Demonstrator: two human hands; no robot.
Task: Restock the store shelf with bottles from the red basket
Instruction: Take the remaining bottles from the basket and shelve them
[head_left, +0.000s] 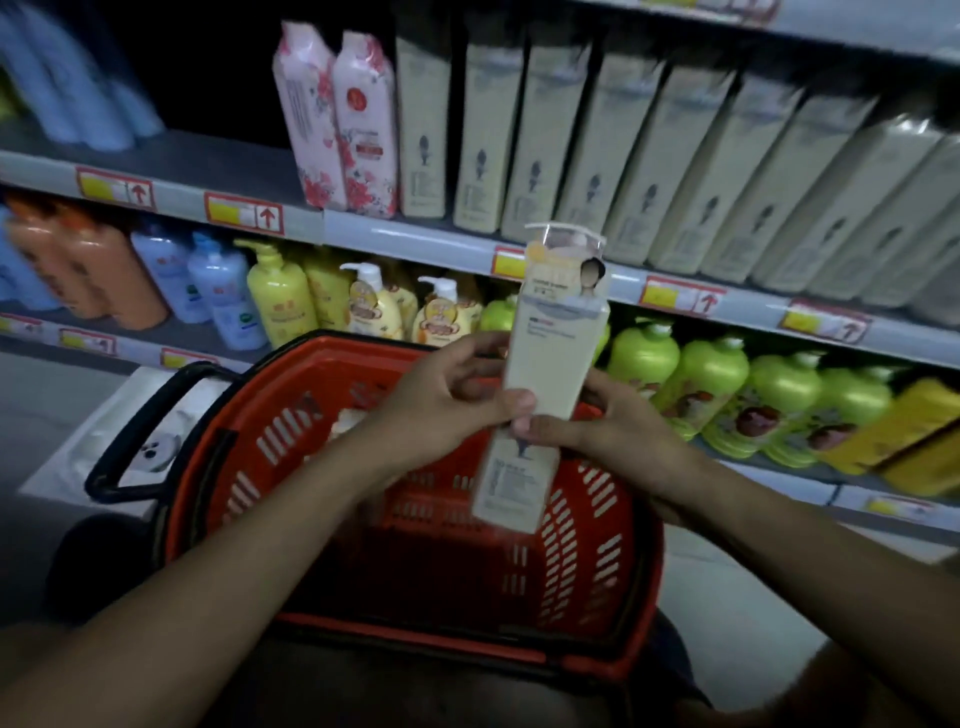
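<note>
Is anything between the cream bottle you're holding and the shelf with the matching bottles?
Nothing visible blocks it. Both the left hand and right hand hold the cream pump bottle above the red basket. The air up to the row of matching cream bottles looks open, though that row looks tightly packed.

A shop: price-tagged shelves (415, 244) of toiletry bottles (280, 296).

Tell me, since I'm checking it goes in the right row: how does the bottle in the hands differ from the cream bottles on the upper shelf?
The held bottle is gripped mid-air by the left hand and right hand above the red basket; the shelf bottles stand packed in a row. The held bottle's pump top shows; the shelf bottles' tops are cut off or dark. Both are tall, flat-sided and cream, with a similar dark figure mark.
</note>
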